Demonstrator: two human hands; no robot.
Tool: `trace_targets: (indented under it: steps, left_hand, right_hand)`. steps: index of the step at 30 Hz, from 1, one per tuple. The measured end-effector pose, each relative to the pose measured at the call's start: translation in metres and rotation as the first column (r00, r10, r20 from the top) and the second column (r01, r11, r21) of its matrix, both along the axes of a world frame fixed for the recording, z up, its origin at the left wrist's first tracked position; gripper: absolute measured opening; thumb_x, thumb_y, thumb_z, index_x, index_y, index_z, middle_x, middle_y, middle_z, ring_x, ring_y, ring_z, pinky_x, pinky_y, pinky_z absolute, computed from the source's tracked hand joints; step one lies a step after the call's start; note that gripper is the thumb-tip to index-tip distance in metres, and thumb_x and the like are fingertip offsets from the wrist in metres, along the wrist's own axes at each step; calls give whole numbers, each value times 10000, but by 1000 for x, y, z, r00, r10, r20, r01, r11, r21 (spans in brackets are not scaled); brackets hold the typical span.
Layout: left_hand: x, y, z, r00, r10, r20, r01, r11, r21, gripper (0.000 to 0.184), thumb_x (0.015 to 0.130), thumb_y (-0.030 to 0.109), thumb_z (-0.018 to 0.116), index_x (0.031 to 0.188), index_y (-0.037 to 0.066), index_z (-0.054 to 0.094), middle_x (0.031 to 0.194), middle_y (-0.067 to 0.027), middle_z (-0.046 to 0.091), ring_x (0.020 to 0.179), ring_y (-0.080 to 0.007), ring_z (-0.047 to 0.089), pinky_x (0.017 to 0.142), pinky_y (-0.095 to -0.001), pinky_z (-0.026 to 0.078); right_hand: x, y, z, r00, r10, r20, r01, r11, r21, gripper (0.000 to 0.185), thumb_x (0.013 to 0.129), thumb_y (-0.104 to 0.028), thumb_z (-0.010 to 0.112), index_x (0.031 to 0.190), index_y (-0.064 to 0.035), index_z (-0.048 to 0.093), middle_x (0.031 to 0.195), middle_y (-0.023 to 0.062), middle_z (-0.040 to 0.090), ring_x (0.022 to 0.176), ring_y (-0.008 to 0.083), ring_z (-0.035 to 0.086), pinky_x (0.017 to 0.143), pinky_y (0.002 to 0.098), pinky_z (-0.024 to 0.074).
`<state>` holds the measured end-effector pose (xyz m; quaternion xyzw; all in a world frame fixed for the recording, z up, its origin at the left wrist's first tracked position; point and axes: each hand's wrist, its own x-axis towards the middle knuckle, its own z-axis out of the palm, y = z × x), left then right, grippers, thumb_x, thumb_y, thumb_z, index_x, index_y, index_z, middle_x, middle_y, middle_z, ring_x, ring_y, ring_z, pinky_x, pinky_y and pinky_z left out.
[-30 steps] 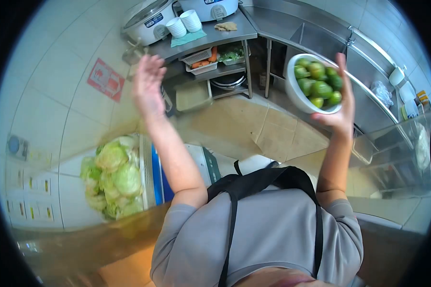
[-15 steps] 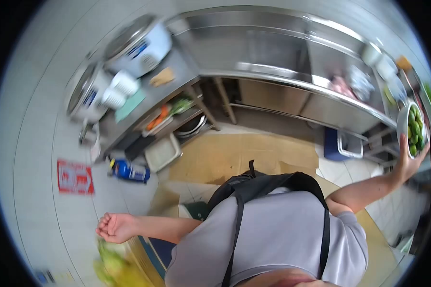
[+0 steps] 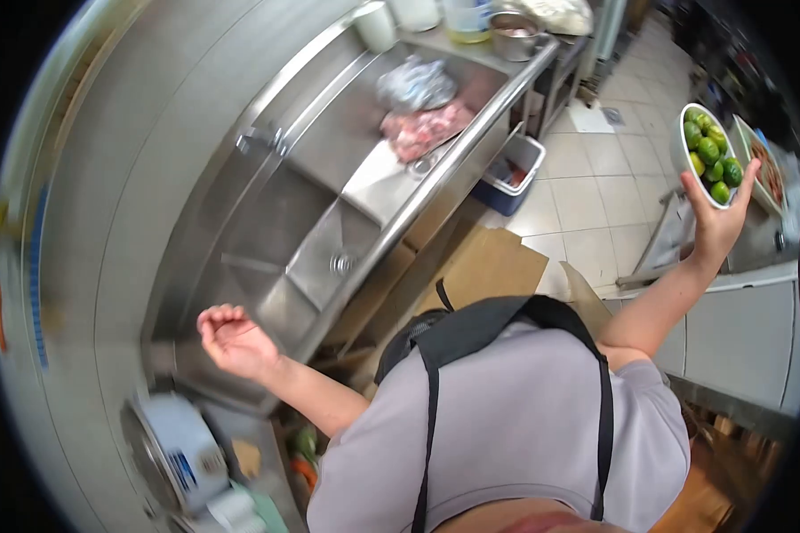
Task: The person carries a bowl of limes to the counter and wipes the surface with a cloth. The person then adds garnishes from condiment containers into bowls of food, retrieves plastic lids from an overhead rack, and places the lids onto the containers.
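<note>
At the right, my right hand point(image 3: 718, 218) grips a white bowl point(image 3: 678, 147) by its near end, fingers and thumb against its sides. The bowl is tilted toward the camera and holds several green limes point(image 3: 709, 149), some partly yellow. On the left, my left hand point(image 3: 238, 342) is held out over the steel sink unit point(image 3: 258, 209), palm up, fingers loosely curled with nothing in them. A piece of raw pink meat point(image 3: 427, 131) lies in the far part of the sink beside a clear plastic bag point(image 3: 416, 85).
A blue bin with a white rim point(image 3: 535, 160) stands on the tiled floor point(image 3: 587, 209). Cardboard point(image 3: 498, 266) covers the floor before me. A tray point(image 3: 756, 147) of reddish thin items rests behind the bowl. A rice cooker point(image 3: 187, 444) is at lower left.
My body has turned right, so the sink now lies at my left and the rice cooker at lower left. My right hand still carries the bowl of limes; my left fingers have loosened.
</note>
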<state>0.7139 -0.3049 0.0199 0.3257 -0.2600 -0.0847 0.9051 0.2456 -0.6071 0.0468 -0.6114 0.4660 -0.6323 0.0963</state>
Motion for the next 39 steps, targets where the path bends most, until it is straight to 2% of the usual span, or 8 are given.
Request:
trace_targets:
  steps: [4, 11, 14, 18, 22, 26, 30, 39]
  left_hand:
    - [9, -160, 2, 936, -351, -14, 343, 906, 250, 149, 889, 149, 482, 943, 23, 542, 809, -41, 491, 747, -133, 450, 653, -275, 383]
    - [-73, -366, -62, 902, -402, 154, 253, 784, 567, 87, 891, 57, 479, 883, 31, 562, 794, -30, 556, 685, -80, 525, 646, -222, 432]
    - [-136, -431, -100, 769, -611, 189, 339, 640, 690, 76, 895, 66, 507, 893, 27, 573, 787, -6, 555, 711, -57, 528, 650, -198, 437]
    - [-221, -501, -114, 474, -835, 278, 392, 483, 783, 87, 856, 60, 545, 879, -5, 598, 742, -38, 591, 682, -71, 546, 618, -217, 436]
    - [-281, -569, -104, 240, -900, 364, 432, 434, 790, 89, 832, 56, 565, 877, -8, 607, 737, -73, 606, 651, -109, 547, 609, -240, 434]
    - [-309, -631, -98, 125, -948, 293, 464, 317, 827, 113, 858, 74, 543, 878, -23, 599, 737, -48, 596, 702, -91, 579, 637, -224, 443]
    - [-338, -706, -109, 164, -978, 131, 513, 198, 835, 101, 852, 52, 549, 901, -15, 607, 772, -57, 631, 685, -100, 594, 633, -230, 449]
    - [-423, -921, -81, 188, -973, -136, 711, 40, 702, 134, 913, 115, 497, 939, 11, 576, 773, -32, 582, 707, -82, 538, 678, -217, 440]
  right_hand:
    - [-3, 1, -5, 993, -73, 93, 56, 983, 176, 1046, 580, -67, 825, 1396, 31, 179, 1247, 183, 441, 1098, 223, 476, 945, 292, 368]
    - [-47, -46, -42, 983, -178, 53, 166, 969, 180, 1087, 556, -88, 832, 1417, -27, 171, 1250, 173, 432, 1121, 239, 463, 958, 320, 363]
    - [-69, -89, -47, 977, -155, 149, 128, 976, 178, 1086, 559, -84, 829, 1417, -27, 167, 1250, 165, 428, 1113, 240, 470, 954, 323, 369]
    - [-97, -160, -36, 977, -125, 175, 103, 986, 128, 1105, 558, -101, 832, 1416, -9, 141, 1239, 153, 437, 1096, 240, 483, 947, 327, 378]
    - [-129, -230, -31, 974, -72, 215, 50, 993, 105, 1159, 537, -127, 845, 1417, 0, 102, 1238, 153, 440, 1093, 236, 491, 939, 331, 390]
    - [-137, -310, -32, 957, 15, 291, -29, 999, 46, 1167, 529, -106, 846, 1417, -3, 96, 1235, 161, 446, 1086, 248, 501, 947, 350, 400]
    - [-157, -396, -30, 935, 120, 335, -137, 990, 28, 1210, 519, -143, 864, 1415, 6, 64, 1233, 164, 436, 1100, 250, 498, 945, 356, 410]
    - [-255, -597, -36, 992, -119, 48, 119, 993, 13, 1240, 495, -177, 874, 1418, 0, 65, 1255, 153, 416, 1138, 238, 468, 980, 346, 366]
